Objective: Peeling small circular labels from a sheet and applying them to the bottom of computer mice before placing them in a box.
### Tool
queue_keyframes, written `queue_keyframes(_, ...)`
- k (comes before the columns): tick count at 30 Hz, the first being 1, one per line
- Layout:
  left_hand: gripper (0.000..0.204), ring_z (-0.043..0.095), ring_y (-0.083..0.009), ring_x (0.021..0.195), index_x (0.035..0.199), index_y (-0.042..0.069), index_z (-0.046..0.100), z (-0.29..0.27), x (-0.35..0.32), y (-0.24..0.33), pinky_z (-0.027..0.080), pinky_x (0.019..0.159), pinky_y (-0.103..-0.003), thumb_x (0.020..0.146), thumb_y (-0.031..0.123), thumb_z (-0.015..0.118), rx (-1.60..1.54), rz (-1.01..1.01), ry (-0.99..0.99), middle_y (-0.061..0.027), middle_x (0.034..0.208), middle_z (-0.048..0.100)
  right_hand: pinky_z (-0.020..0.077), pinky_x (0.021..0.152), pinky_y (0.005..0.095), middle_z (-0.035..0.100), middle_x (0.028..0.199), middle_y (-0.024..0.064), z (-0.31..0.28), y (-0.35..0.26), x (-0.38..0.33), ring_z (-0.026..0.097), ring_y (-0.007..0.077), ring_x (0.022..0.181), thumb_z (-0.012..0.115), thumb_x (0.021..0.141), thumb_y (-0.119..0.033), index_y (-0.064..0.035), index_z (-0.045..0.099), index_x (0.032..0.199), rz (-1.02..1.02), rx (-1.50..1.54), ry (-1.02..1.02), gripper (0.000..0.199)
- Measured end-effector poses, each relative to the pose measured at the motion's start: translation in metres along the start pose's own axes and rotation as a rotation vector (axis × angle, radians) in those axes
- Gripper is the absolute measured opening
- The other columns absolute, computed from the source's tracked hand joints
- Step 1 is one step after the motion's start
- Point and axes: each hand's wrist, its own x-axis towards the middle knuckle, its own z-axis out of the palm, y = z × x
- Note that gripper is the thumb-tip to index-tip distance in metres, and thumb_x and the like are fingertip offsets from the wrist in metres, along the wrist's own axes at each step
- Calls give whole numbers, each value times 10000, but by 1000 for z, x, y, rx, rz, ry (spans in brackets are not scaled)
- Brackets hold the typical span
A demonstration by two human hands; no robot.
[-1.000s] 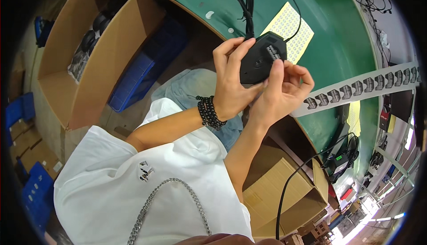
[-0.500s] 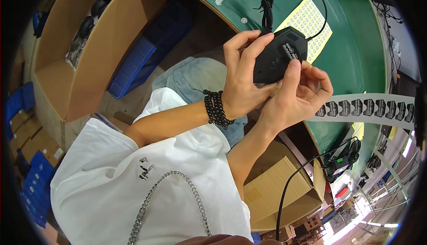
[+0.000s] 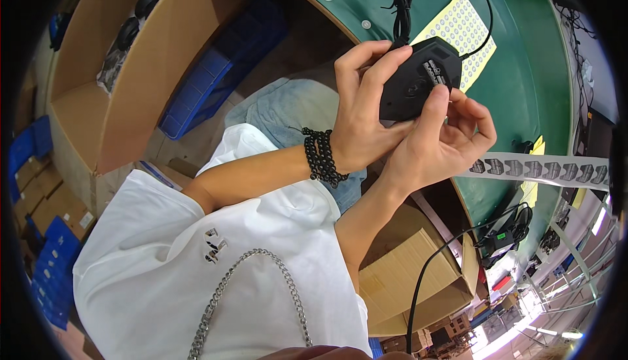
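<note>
A flat, black, angular electronic device (image 3: pixel 407 92) with a cable sits tilted between my hands, over the near edge of the green table. My left hand (image 3: pixel 366 115) grips its left side, thumb low and fingers over the upper edge. On its face is a small dark label with silver print (image 3: pixel 433 72). My right hand (image 3: pixel 445 128) has its thumb pressed on the label's lower end, fingers curled by the device's edge. A bundled black cable (image 3: pixel 403 7) hangs above my left fingers. A white strip of black labels (image 3: pixel 546 169) runs off to the right behind my right hand.
On the green table (image 3: pixel 517 79) lies a yellow sheet of small round stickers (image 3: pixel 474 30). An open cardboard box (image 3: pixel 140 98) and blue plastic bins (image 3: pixel 203 85) stand at left. Another cardboard box (image 3: pixel 412 281) is below my right forearm. A black adapter (image 3: pixel 500 242) with coiled cable lies at right.
Both hands and the device have shifted slightly to the right in the picture. The strip of labels has tilted and sits a little lower. My grip looks the same.
</note>
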Motion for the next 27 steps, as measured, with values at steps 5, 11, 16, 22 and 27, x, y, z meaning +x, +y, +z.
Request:
queue_keyframes(5, 801, 448, -306, 1226, 1419, 53, 491, 0, -1, 0, 450, 1046, -366, 712, 89, 865, -8, -2, -8, -151, 1409, 337, 454, 716, 194, 635, 953, 101, 0, 2, 0, 574, 107, 784, 708, 875, 25, -46, 475, 1122, -5, -8, -2, 348)
queue_keyframes(11, 805, 451, -307, 1220, 1422, 52, 489, 0, -1, 0, 450, 1042, -364, 712, 93, 866, 5, 0, -10, -152, 1406, 339, 450, 705, 191, 629, 953, 100, 1, -1, -2, 570, 104, 780, 707, 874, 19, -44, 476, 1119, -14, -97, 6, 342)
queue_keyframes(16, 806, 451, -303, 1215, 1424, 53, 489, 0, -1, 0, 452, 1032, -358, 712, 94, 866, 7, 4, -2, -152, 1404, 342, 445, 695, 184, 617, 954, 96, 4, -2, -2, 562, 101, 776, 709, 871, 5, -36, 480, 1113, -13, -73, 20, 336)
queue_keyframes(22, 811, 451, -295, 1209, 1426, 54, 489, 0, -2, 0, 454, 1020, -353, 710, 95, 867, 10, 8, 0, -150, 1404, 346, 434, 674, 180, 596, 948, 87, 7, -5, -3, 537, 95, 752, 709, 867, -12, -28, 494, 1096, -22, -97, 45, 314)
queue_keyframes(27, 815, 451, -293, 1209, 1427, 55, 489, 1, -2, -1, 454, 1017, -353, 707, 95, 869, 12, 14, 8, -148, 1404, 348, 427, 661, 179, 584, 946, 81, 9, -9, -1, 517, 91, 734, 703, 869, -21, -25, 506, 1082, -29, -160, 33, 290)
